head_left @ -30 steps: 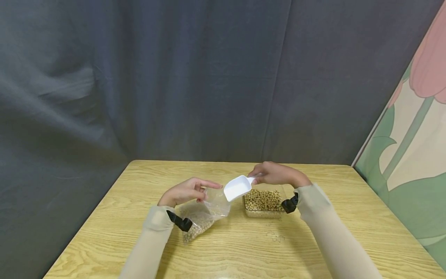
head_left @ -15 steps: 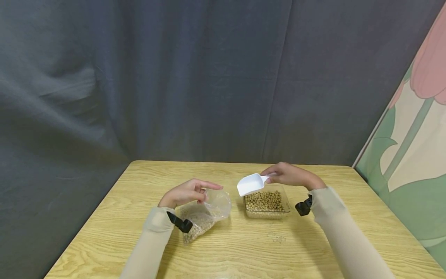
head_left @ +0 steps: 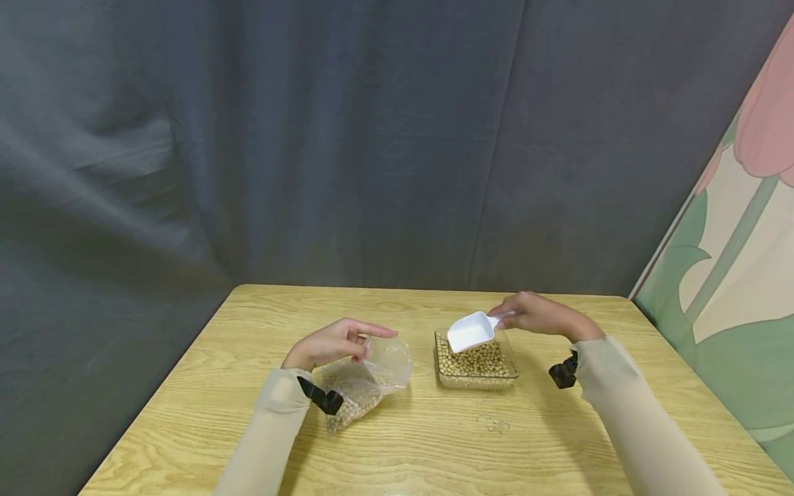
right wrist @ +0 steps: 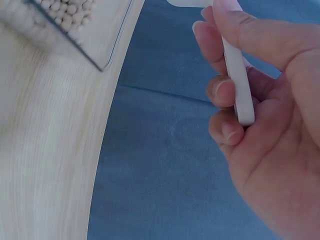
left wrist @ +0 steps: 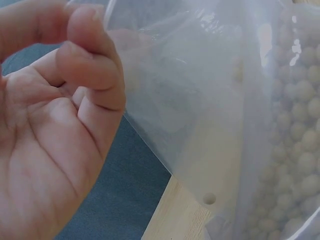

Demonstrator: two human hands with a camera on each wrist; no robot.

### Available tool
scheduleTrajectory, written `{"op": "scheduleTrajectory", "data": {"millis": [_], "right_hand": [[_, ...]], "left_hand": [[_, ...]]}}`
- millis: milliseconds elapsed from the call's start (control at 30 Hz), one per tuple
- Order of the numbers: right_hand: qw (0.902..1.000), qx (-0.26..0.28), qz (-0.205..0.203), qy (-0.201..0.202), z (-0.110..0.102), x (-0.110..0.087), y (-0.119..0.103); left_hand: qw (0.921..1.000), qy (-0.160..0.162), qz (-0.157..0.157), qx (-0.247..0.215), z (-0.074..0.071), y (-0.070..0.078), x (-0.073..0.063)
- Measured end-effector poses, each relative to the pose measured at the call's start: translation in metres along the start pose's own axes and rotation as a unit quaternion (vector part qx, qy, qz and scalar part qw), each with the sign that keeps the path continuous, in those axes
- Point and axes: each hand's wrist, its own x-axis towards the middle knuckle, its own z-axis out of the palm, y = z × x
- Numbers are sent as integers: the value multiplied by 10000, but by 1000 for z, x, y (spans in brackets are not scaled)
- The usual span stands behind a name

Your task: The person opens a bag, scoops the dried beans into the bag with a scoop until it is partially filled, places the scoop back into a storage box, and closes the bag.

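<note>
My left hand (head_left: pixel 331 344) pinches the upper edge of a clear plastic bag (left wrist: pixel 200 90), its index finger stretched out to the right. Round pale beans (left wrist: pixel 295 145) fill the bag's lower part, which rests on the table. In my right hand (head_left: pixel 536 315) is a white scoop (head_left: pixel 471 332), fingers wrapped round its handle (right wrist: pixel 237 82). The scoop's bowl looks bare inside and hangs over a clear rectangular container (head_left: pixel 477 382). Beans of the same kind (head_left: pixel 486 359) lie in that container.
The wooden table (head_left: pixel 434 455) carries both bag and container, side by side with a narrow gap. A faint clear squiggle (head_left: pixel 494 424) lies in front of the container. Behind stands a dark curtain (head_left: pixel 372 151); a painted wall (head_left: pixel 738 275) is at right.
My right hand has carried the scoop to the right, from beside the bag's mouth to over the container. The left hand and the bag have stayed in place.
</note>
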Motion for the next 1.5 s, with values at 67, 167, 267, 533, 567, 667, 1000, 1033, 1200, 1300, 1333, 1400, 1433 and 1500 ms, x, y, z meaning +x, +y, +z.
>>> {"op": "scheduleTrajectory", "data": {"millis": [67, 167, 267, 533, 567, 667, 1000, 1033, 1200, 1300, 1333, 1400, 1433, 1500], "right_hand": [[10000, 0, 38, -8, -1, -2, 1], [10000, -63, 55, -27, -3, -5, 3], [9997, -223, 24, -68, -5, -8, 6], [9975, -655, -208, -172, -8, -12, 11], [9971, -701, -256, -177, -9, -12, 11], [9954, -865, -357, -189, -10, -13, 9], [9909, -1317, -5, -289, -14, -14, 1], [9904, -1356, 25, -272, -15, -14, 1], [9889, -1445, 193, -273, -16, -15, -3], [9882, -1478, 247, -308, -17, -15, -5], [9879, -1504, 241, -310, -17, -15, -6], [9874, -1538, 228, -310, -17, -14, -7], [9871, -1559, 215, -309, -17, -14, -8], [9867, -1582, 201, -317, -16, -14, -9]], "left_hand": [[10000, -18, -11, -39, 0, -1, 0], [10000, -39, -23, -76, 0, -3, 1], [10000, -17, -59, -64, 0, -4, 1], [10000, 9, -90, -36, 1, -3, 0], [10000, 10, -87, -24, 1, -3, 0], [10000, -3, -60, -4, 1, -4, 0], [9999, -82, 94, -15, 1, -6, 2], [9999, -89, 104, -15, 1, -6, 2], [9999, -99, 106, -34, 1, -6, 2], [9999, -111, 109, -63, 1, -6, 2], [9998, -118, 113, -83, 1, -7, 2], [9998, -125, 121, -102, 1, -7, 2], [9998, -125, 124, -95, 1, -6, 2], [9998, -122, 115, -80, 1, -6, 1]]}}
